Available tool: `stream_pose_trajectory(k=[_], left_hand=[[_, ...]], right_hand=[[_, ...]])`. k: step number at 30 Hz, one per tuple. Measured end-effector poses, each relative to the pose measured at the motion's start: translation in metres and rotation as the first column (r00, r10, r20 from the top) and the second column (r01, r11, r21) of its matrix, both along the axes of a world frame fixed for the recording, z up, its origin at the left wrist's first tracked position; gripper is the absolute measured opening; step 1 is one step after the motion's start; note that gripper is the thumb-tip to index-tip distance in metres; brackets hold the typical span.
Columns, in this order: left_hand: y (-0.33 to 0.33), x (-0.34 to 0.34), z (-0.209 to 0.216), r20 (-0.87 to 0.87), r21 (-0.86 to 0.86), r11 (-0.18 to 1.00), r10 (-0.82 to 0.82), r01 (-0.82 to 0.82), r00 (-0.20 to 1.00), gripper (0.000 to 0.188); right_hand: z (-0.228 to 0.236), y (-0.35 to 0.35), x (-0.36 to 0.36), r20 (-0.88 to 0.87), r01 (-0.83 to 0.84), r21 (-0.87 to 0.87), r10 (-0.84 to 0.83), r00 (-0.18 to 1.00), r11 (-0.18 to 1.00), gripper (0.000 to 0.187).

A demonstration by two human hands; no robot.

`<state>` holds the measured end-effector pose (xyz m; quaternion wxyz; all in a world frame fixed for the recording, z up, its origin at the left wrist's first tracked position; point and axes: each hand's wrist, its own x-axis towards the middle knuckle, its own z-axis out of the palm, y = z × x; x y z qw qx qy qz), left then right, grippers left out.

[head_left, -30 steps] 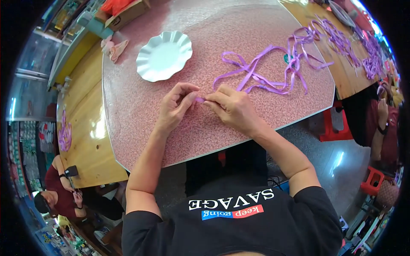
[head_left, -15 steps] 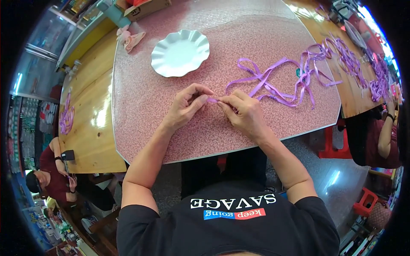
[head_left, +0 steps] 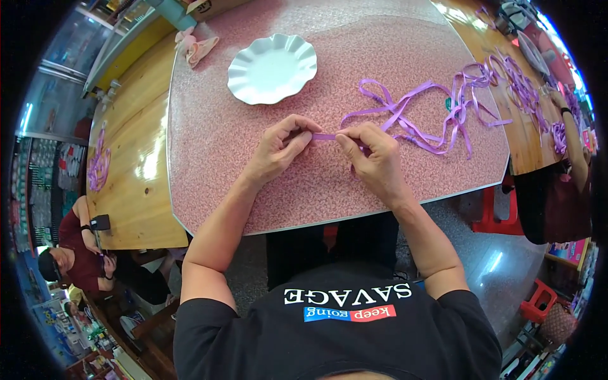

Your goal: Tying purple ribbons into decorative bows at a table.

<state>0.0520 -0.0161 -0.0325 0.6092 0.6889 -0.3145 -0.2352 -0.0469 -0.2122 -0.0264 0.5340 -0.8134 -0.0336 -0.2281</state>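
Note:
Between my two hands a short piece of purple ribbon point(head_left: 325, 136) is stretched level above the pink speckled table point(head_left: 304, 190). My left hand point(head_left: 282, 147) pinches one end between thumb and fingertips. Closed on the ribbon from the other side is my right hand point(head_left: 373, 155), thumb against forefinger. A loose tangle of the same purple ribbon point(head_left: 418, 123) lies just beyond and to the right of my right hand, with a small green piece point(head_left: 449, 104) among its loops. Whether the held piece joins that tangle is hidden by my right hand.
A white scalloped plate point(head_left: 271, 68) stands beyond my hands. Pink cloth point(head_left: 197, 50) lies at the far left corner. More purple ribbon lies on the wooden table right point(head_left: 516, 88) and left point(head_left: 99, 158). Co-workers sit left point(head_left: 82, 253) and right point(head_left: 573, 164). A red stool point(head_left: 503, 212) stands right.
My hands have drawn slightly apart, so more ribbon shows between them. The co-worker at the right has reached an arm forward over the wooden table. The view has shifted a little.

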Motion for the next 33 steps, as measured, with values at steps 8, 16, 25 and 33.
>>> stream_pose_trajectory(k=[8,16,25,33], left_hand=[[-0.006,0.000,0.000,0.027,-0.071,0.997,0.014,-0.012,1.000,0.018],[-0.010,-0.012,-0.007,0.170,-0.071,0.996,0.060,-0.049,0.984,0.023],[-0.001,-0.009,0.005,0.332,-0.145,0.981,0.169,-0.127,0.928,0.025],[0.002,-0.002,0.002,0.069,-0.247,0.939,0.263,-0.239,0.962,0.022]], right_hand=[[0.014,-0.009,0.000,-0.125,-0.050,-0.008,0.048,0.991,0.999,0.013],[0.040,-0.001,0.014,-0.079,-0.168,-0.053,0.163,0.983,0.984,0.024],[0.016,0.011,0.028,-0.359,-0.225,0.225,0.295,0.885,0.948,0.023],[0.028,0.009,0.032,-0.283,-0.174,0.069,0.186,0.941,0.982,0.011]])
